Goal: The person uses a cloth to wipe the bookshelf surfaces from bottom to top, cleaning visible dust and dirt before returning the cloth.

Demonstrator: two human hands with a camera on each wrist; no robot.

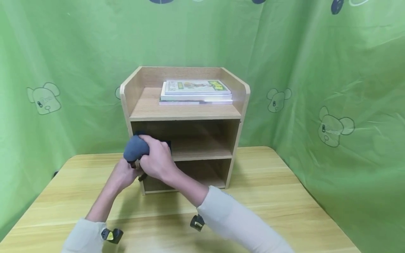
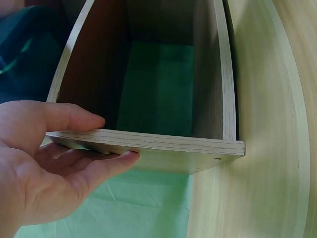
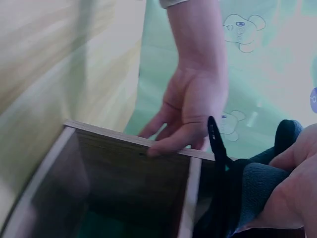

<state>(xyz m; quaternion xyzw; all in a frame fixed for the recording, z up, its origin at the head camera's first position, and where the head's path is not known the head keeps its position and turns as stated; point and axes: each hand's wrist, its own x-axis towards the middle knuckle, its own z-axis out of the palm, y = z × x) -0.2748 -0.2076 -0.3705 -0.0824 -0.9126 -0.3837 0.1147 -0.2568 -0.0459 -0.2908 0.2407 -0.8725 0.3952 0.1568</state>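
A wooden shelf unit (image 1: 186, 114) stands on the table, open toward me. My left hand (image 1: 124, 174) grips the front edge of its left side panel (image 2: 163, 141), thumb inside and fingers along the outer face. In my right hand (image 1: 159, 160) is a dark blue, soft cloth item (image 1: 135, 149) with a thin black strap (image 3: 216, 141); I cannot tell its kind. The right fingers curl over the cloth at the left end of the middle compartment. Part of the item is inside that compartment, hidden behind the hand.
A stack of books (image 1: 196, 93) lies on the unit's top shelf. The lower compartment (image 1: 197, 174) sits just above the table (image 1: 262, 203). Green curtains (image 1: 316, 63) hang behind and on both sides of the table. Black bands (image 1: 112, 236) hang at both wrists.
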